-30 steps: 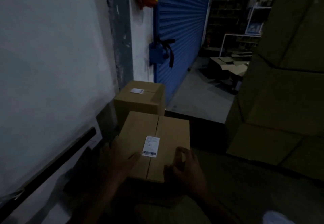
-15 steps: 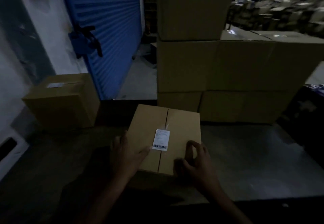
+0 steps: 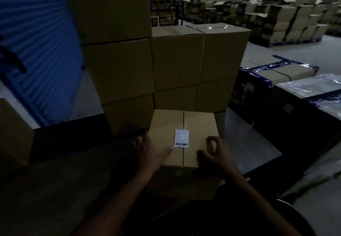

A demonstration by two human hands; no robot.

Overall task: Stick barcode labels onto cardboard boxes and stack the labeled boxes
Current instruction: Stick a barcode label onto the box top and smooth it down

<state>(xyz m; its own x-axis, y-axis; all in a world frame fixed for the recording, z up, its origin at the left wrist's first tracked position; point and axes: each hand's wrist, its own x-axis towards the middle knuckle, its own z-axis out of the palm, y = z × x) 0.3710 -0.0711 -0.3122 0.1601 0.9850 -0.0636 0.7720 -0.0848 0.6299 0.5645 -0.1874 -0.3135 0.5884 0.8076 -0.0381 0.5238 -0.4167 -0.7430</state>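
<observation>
Right in front of the stacked cartons (image 3: 177, 60), the labelled cardboard box (image 3: 184, 134) is carried by 2 hands: left hand (image 3: 149, 150) curled round its left edge, right hand (image 3: 214, 154) gripping the near right corner, barcode label (image 3: 181, 138) facing up, likely so it stacks readable.

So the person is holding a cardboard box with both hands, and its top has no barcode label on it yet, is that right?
Not quite: the head view shows a white barcode label already stuck on top of the cardboard box, across its centre seam. The rest holds: the left hand and right hand both hold the box.
</observation>
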